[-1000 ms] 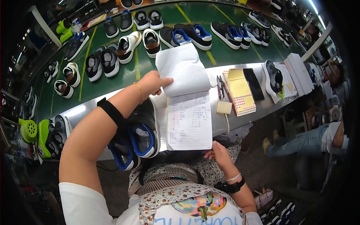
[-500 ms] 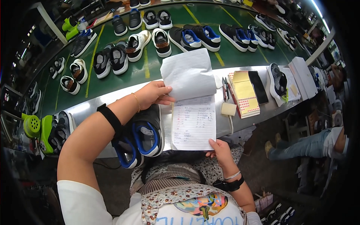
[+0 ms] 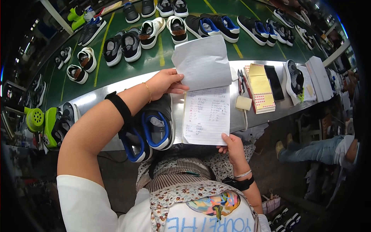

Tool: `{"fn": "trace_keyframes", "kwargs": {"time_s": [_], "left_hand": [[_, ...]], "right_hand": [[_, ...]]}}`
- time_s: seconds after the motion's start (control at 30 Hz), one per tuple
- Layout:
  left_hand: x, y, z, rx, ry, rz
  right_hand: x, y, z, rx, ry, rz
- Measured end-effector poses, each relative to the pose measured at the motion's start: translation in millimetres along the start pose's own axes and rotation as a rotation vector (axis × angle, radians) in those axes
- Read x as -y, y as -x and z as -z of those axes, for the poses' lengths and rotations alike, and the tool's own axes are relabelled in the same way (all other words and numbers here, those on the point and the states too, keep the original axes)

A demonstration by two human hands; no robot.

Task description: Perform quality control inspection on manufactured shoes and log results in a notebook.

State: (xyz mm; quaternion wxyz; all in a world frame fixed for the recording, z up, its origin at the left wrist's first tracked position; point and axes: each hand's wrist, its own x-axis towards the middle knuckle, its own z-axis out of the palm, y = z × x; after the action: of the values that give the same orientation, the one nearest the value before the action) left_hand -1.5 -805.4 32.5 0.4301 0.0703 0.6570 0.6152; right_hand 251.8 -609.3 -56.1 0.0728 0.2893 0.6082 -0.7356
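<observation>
A notebook (image 3: 208, 125) with lined, handwritten pages lies in front of me, partly over the metal table edge. Its upper leaf (image 3: 201, 63) is turned up, blank side showing. My left hand (image 3: 167, 83) pinches that leaf at its lower left edge, thumb on top. At the lower right corner, my right hand (image 3: 233, 149) grips the notebook, thumb on the page and fingers beneath. Under my left forearm is a pair of dark shoes with blue linings; the right shoe (image 3: 157, 129) shows more fully, and the arm partly hides the left shoe (image 3: 135, 145).
Right of the notebook are snips (image 3: 241, 82), a pale block (image 3: 243, 103), a yellow sticker pad (image 3: 259, 87), a black phone (image 3: 274, 83) and a grey shoe (image 3: 295, 79). Several shoes stand on the green belt (image 3: 148, 63) beyond. A green fan (image 3: 34, 119) is at left.
The whole view has shifted, so the table and shoes sit higher and further right in the picture. Both hands keep their hold on the notebook and its raised leaf.
</observation>
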Motion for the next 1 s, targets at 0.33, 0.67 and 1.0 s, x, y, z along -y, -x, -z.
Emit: {"fn": "trace_keyframes", "kwargs": {"time_s": [0.33,0.67,1.0], "left_hand": [[-11.4,7.9,2.2,-0.027,-0.013,-0.02],[-40.4,-2.4,-1.9,-0.092,-0.089,-0.145],[-40.3,-2.6,1.2,-0.116,-0.127,-0.154]], "right_hand": [[1.3,4.9,-5.5,0.004,0.005,-0.008],[8.5,15.7,-16.2,-0.09,0.11,0.02],[-5.0,16.5,-14.4,-0.391,0.471,0.409]]}}
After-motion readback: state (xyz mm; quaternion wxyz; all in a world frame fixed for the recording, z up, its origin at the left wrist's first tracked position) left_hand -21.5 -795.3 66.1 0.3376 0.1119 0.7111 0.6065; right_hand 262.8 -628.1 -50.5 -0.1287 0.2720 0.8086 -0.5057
